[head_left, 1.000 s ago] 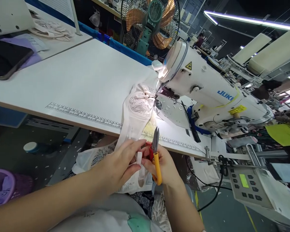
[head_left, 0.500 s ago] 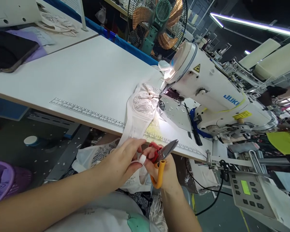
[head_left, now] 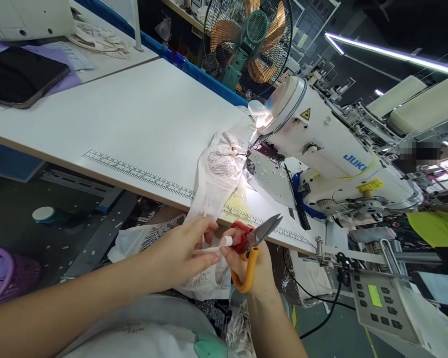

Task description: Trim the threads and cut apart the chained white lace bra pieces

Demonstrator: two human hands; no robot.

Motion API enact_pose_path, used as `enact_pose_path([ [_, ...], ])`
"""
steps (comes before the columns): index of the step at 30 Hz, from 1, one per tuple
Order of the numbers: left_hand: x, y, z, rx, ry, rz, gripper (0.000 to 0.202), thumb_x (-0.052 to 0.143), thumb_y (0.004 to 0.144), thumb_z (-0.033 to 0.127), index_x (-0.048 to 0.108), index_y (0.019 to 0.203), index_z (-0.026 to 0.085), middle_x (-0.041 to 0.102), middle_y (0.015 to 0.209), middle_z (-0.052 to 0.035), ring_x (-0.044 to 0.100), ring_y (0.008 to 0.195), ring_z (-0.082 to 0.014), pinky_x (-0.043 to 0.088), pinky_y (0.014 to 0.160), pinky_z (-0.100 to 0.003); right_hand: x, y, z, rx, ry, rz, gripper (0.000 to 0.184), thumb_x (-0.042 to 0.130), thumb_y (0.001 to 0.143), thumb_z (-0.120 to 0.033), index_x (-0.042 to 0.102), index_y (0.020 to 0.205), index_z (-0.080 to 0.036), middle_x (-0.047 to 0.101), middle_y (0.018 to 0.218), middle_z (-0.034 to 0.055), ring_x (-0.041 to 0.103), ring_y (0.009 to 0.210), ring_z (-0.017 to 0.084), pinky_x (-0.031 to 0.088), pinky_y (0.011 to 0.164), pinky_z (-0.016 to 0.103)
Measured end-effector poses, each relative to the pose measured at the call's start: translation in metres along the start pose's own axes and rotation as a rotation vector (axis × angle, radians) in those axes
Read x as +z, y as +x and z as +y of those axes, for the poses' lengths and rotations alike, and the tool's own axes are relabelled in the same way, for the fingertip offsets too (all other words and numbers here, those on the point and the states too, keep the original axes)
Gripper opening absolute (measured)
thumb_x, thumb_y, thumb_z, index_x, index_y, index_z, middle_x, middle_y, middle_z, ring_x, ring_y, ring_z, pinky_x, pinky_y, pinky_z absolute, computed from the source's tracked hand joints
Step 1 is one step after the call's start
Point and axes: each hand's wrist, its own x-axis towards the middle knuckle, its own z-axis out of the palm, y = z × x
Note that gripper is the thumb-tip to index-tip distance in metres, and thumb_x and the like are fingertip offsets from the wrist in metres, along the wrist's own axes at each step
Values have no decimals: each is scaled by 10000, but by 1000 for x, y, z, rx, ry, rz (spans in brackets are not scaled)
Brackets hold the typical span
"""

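A white lace bra point(head_left: 224, 166) lies across the table edge, its upper cup by the needle of the sewing machine point(head_left: 317, 134). More of its white fabric hangs down over my lap. My left hand point(head_left: 194, 248) pinches a narrow white strap point(head_left: 211, 248) between thumb and fingers. Just beside it, my right hand point(head_left: 257, 271) has scissors point(head_left: 267, 228) with red and orange handles lodged in the palm, blades pointing up and right. Its thumb and forefinger are at the strap's looped end point(head_left: 226, 241). Some of the right fingers are hidden behind the scissors.
A ruler scale point(head_left: 142, 174) runs along the front of the white table point(head_left: 134, 109). A phone point(head_left: 22, 74) lies at far left. A fan point(head_left: 246, 44) stands behind; a control box point(head_left: 386, 303) hangs at right. A purple basket point(head_left: 15, 273) is on the floor.
My left fingers have opened out a little, with the thumb straighter along the strap. The strap's end and scissors have shifted slightly right. The whole view has moved a little.
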Motion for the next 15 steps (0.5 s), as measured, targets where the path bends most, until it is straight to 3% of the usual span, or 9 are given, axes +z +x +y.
enact_pose_path([
  [2, -6, 1, 3, -48, -57, -79, 175, 532, 778, 338, 560, 862, 188, 477, 658, 32, 452, 581, -127, 397, 503, -207, 0, 1, -2, -36, 2, 1, 270, 679, 702, -312, 425, 695, -218, 543, 695, -4, 531, 635, 139, 460, 558, 278],
  [4, -8, 1, 6, -40, -111, -119, 174, 505, 781, 327, 563, 713, 178, 434, 584, 47, 412, 527, -110, 351, 471, -196, 0, 2, -5, -70, -7, -6, 270, 681, 706, -305, 425, 696, -219, 538, 670, -13, 522, 603, 130, 450, 529, 266],
  [7, -7, 1, 9, -8, -136, -84, 232, 496, 774, 313, 548, 597, 172, 418, 547, 47, 405, 506, -104, 336, 472, -195, 2, 2, -9, -116, -15, -21, 271, 686, 713, -279, 425, 679, -216, 555, 666, -6, 519, 590, 127, 447, 517, 261],
  [11, -6, -4, 11, 33, -62, 31, 258, 498, 778, 294, 576, 563, 175, 448, 531, 36, 442, 508, -111, 340, 482, -197, 7, 1, -13, -113, 44, -34, 296, 700, 700, -253, 409, 663, -217, 579, 698, 5, 507, 564, 122, 442, 521, 277],
  [15, -7, -7, 13, 79, -8, 69, 240, 487, 786, 288, 637, 636, 175, 468, 546, 27, 437, 499, -108, 331, 454, -192, 11, 0, -12, -100, 84, -32, 306, 721, 660, -252, 419, 690, -220, 561, 707, -7, 515, 599, 131, 448, 550, 281],
])
